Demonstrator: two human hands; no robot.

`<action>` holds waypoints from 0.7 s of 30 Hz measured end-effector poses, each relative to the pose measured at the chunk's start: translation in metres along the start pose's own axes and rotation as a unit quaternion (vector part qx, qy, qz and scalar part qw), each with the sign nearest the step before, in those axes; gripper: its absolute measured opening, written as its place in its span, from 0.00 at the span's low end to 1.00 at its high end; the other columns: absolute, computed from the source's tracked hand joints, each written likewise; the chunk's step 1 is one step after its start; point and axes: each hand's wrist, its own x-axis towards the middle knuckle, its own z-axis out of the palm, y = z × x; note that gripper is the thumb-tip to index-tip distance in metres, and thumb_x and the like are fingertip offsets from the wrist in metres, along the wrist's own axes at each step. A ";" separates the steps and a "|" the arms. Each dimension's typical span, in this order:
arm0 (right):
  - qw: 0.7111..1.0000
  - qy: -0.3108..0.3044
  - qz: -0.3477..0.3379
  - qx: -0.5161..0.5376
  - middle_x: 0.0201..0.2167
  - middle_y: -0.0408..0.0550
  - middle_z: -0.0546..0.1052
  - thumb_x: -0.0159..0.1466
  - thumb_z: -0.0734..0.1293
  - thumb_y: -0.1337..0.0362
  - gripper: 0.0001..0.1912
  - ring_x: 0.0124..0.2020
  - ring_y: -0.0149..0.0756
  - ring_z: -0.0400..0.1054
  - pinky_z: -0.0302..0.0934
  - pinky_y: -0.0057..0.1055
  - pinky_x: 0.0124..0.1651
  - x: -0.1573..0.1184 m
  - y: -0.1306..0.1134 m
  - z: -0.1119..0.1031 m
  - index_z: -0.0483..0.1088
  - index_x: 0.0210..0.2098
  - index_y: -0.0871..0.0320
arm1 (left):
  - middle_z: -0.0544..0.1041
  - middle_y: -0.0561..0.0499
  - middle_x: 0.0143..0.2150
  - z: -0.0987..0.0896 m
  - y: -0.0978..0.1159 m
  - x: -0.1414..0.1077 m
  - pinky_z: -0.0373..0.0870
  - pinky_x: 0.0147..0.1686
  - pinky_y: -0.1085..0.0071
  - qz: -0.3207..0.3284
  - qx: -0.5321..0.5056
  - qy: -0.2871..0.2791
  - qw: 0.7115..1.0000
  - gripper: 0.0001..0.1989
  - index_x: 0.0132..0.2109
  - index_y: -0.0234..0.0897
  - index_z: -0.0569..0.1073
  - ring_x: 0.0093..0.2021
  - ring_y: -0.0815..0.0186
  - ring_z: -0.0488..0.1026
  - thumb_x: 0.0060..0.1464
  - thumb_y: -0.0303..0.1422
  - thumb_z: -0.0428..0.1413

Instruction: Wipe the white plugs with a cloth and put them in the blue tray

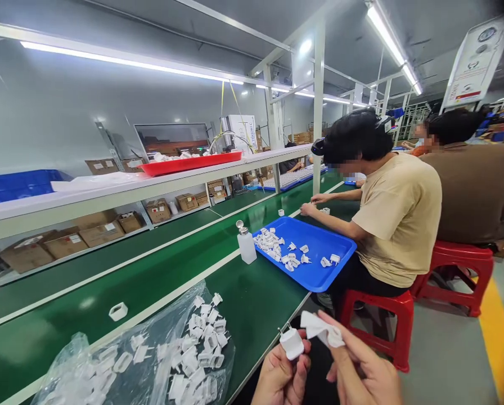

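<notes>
My left hand (pixel 282 371) is closed on a white two-pin plug adapter (pixel 292 344), its metal pins pointing up and to the left. Just beside it, my right hand (pixel 359 365) pinches a folded white cloth (pixel 319 331), whose loose end sticks out toward the adapter. A small gap shows between cloth and adapter. To the left, a clear plastic bag (pixel 148 326) lies on the green bench with many white plug parts (pixel 201 351) on and in it. A single white housing (pixel 118 311) rests on the green belt.
A white pump bottle (pixel 247 247) stands by a blue tray (pixel 315 281) holding several adapters. Beyond it a co-worker in a tan shirt (pixel 404 214) sits on a red stool (pixel 378 315). A raised shelf (pixel 108 185) carries a red tray (pixel 193 163).
</notes>
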 end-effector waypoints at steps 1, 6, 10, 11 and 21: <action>0.999 -0.051 0.008 0.007 0.16 0.43 0.72 0.67 0.62 0.36 0.36 0.12 0.29 0.60 0.52 0.25 0.15 0.008 0.004 0.001 0.79 0.57 0.59 | 0.86 0.44 0.37 -0.002 -0.002 0.006 0.79 0.36 0.81 0.013 0.039 0.014 0.999 0.24 0.37 0.33 0.86 0.32 0.70 0.82 0.30 0.36 0.81; 0.986 -0.105 0.112 0.057 0.12 0.39 0.67 0.60 0.66 0.32 0.43 0.09 0.29 0.56 0.54 0.28 0.17 0.072 0.040 -0.020 0.77 0.55 0.65 | 0.84 0.38 0.41 0.010 0.009 0.073 0.80 0.32 0.65 0.218 0.474 0.117 0.845 0.26 0.51 0.30 0.79 0.37 0.56 0.82 0.57 0.48 0.64; 0.979 -0.038 0.161 0.117 0.06 0.32 0.56 0.57 0.71 0.35 0.33 0.10 0.26 0.47 0.61 0.30 0.25 0.122 0.053 -0.040 0.79 0.37 0.62 | 0.82 0.42 0.41 0.040 0.029 0.167 0.76 0.48 0.54 0.235 0.620 0.118 0.739 0.11 0.47 0.32 0.80 0.40 0.55 0.79 0.59 0.33 0.62; 0.977 -0.037 0.168 0.127 0.06 0.32 0.55 0.57 0.72 0.35 0.31 0.11 0.25 0.46 0.61 0.30 0.26 0.130 0.052 -0.042 0.78 0.33 0.61 | 0.82 0.44 0.42 0.045 0.031 0.191 0.74 0.52 0.52 0.222 0.642 0.106 0.727 0.09 0.45 0.33 0.80 0.44 0.54 0.79 0.59 0.32 0.63; 0.976 -0.089 0.121 0.158 0.10 0.32 0.58 0.59 0.72 0.35 0.33 0.14 0.24 0.46 0.55 0.28 0.26 0.159 0.024 -0.037 0.78 0.38 0.62 | 0.67 0.35 0.69 0.056 0.027 0.240 0.57 0.68 0.49 0.125 0.613 -0.002 0.780 0.27 0.64 0.34 0.71 0.70 0.47 0.60 0.59 0.32 0.63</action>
